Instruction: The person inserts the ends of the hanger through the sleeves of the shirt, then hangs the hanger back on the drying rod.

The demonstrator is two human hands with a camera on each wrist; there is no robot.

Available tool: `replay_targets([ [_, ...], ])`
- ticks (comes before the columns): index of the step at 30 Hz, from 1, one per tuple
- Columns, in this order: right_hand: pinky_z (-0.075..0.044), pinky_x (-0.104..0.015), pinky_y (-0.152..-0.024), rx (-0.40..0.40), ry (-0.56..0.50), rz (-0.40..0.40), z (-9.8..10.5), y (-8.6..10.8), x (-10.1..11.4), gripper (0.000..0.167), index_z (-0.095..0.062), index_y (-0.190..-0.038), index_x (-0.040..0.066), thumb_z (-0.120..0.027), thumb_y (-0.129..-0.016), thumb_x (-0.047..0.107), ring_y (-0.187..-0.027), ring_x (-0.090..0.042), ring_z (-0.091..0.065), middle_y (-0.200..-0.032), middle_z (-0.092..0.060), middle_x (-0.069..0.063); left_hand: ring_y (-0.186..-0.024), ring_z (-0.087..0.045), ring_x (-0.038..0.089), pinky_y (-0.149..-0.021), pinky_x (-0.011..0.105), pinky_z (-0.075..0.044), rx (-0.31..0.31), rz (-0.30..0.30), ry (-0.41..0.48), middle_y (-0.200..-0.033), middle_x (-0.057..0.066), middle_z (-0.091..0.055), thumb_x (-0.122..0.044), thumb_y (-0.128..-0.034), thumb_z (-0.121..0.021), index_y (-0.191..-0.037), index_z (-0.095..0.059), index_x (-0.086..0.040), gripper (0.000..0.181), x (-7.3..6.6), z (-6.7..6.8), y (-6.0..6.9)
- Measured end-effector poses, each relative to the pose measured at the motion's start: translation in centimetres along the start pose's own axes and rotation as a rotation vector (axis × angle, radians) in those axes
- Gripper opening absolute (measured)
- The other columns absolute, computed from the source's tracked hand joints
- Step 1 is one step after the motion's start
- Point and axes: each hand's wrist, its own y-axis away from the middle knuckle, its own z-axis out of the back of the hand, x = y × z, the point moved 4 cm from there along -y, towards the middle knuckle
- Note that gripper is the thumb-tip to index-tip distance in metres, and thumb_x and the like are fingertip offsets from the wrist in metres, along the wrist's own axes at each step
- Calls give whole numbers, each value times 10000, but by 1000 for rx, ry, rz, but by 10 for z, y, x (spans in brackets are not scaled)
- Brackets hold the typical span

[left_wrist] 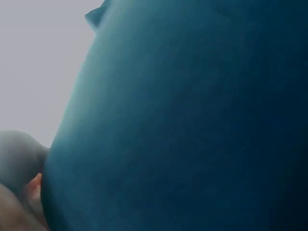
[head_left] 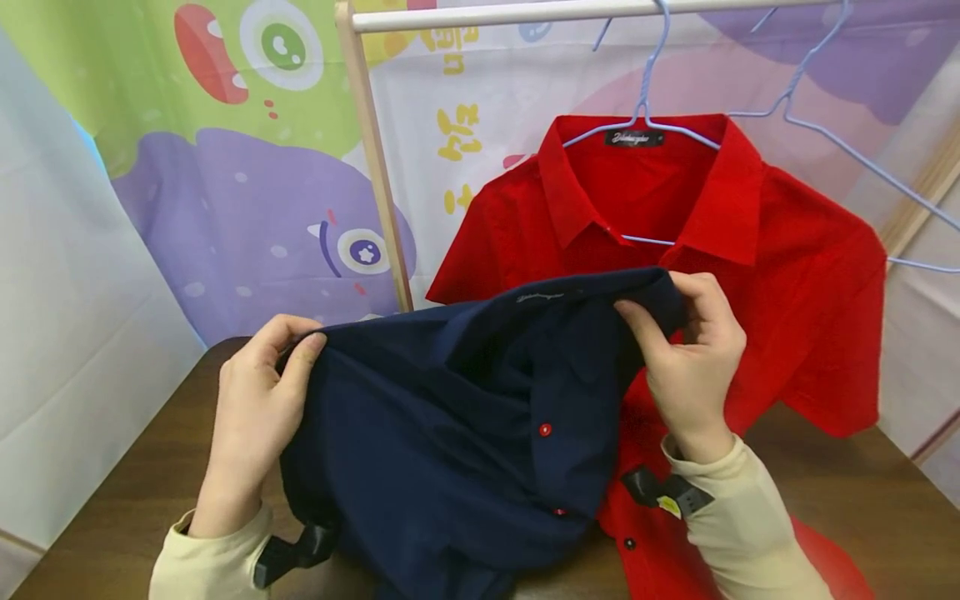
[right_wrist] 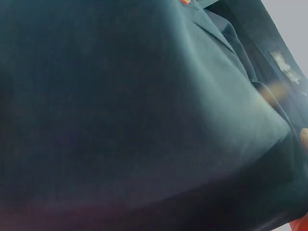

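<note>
- Left hand (head_left: pixel 258 396): thumb and fingers drawn together in a pinch, gripping the upper edge of the navy shirt (head_left: pixel 442 442) at its left end. The thumb lies on the near face of the cloth.
- Right hand (head_left: pixel 693 354): thumb and curled fingers pinch the same shirt at the right end of the upper edge. The thumb lies on the near face, the fingers at the far side.
- Location of navy shirt: held between both hands above the brown table (head_left: pixel 127 500), in front of the lower left part of the red shirt (head_left: pixel 817 275).
- Red shirt: hung on a blue hanger (head_left: pixel 645 83) under the pale rail (head_left: pixel 487 17).
- Head view only: both grips complete, the full upper edge, the hanger and the rail.
- Left wrist view: navy cloth fills most of the frame; part of the left hand shows at the lower left edge, and its grip cannot be read there.
- Right wrist view: navy cloth at close range, with a pale, blurred mark at the upper right and a patch of red in the lower right corner.
- Orientation: the upper edge runs between the hands, higher at the right. The body hangs downward, its long axis roughly vertical, past the lower frame edge. A red button (head_left: pixel 545 430) faces the viewer.
</note>
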Motion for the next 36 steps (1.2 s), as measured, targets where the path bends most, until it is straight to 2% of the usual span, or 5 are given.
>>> replay_targets([
  [7,-448,-169,-621,17,0,32,2,-1,0,268,-590,-874,-164,-743,-671,-79,-674,-97,-563,-797,-618,-32,-696,-513,-11,-642,195,-359,-196,-109,-32,-769,110,-667,-154,-866,-616,-863,-638,-10,146,-1,6,-3],
  [15,-474,-160,-611,37,37,8,4,-6,3,281,-613,-930,-141,-732,-681,-87,-626,-51,-577,-850,-654,20,-586,-562,185,-578,183,-341,-241,-337,-126,-722,133,-648,-105,-773,-711,-850,-634,1,152,-11,23,-13],
  [23,-502,-193,-693,59,36,18,4,-15,0,341,-642,-991,-98,-741,-664,-95,-738,-101,-634,-905,-688,-31,-411,-387,165,-435,233,-278,-310,-510,-316,-537,98,-523,-612,-765,-528,-785,-640,-22,601,-27,56,-28],
  [30,-486,-183,-708,26,105,112,8,-33,12,330,-669,-952,-73,-790,-663,30,-727,-71,-622,-855,-688,-100,-406,-383,217,-439,191,-225,-403,-599,-338,-486,105,-509,-613,-680,-633,-756,-665,-20,598,-28,79,-39],
  [36,-485,-205,-675,-136,-56,125,17,-56,32,376,-659,-876,-130,-836,-596,46,-655,-147,-609,-781,-681,-140,-426,-310,32,-534,47,-156,-465,-579,-252,-457,102,-488,-555,-619,-727,-716,-679,-20,547,-25,85,-43],
])
